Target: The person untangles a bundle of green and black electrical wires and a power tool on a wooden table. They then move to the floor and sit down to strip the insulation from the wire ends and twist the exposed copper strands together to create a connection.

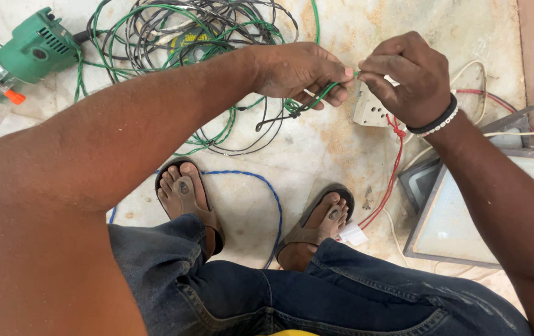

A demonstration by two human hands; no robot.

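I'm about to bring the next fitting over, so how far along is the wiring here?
Done: nothing looks finished. In hand: the left hand and right hand pinch the green wire between them. Left: the white socket box lies loose on the floor, its red wire trailing, and the wire tangle is unsorted.

Two hands (304, 71), one drill (30, 50), one floodlight (497, 211)

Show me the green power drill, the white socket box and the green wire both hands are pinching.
green power drill (33, 46), head view, on its body.
white socket box (371, 111), head view, on its face.
green wire (328, 92), head view, below the fingertips.
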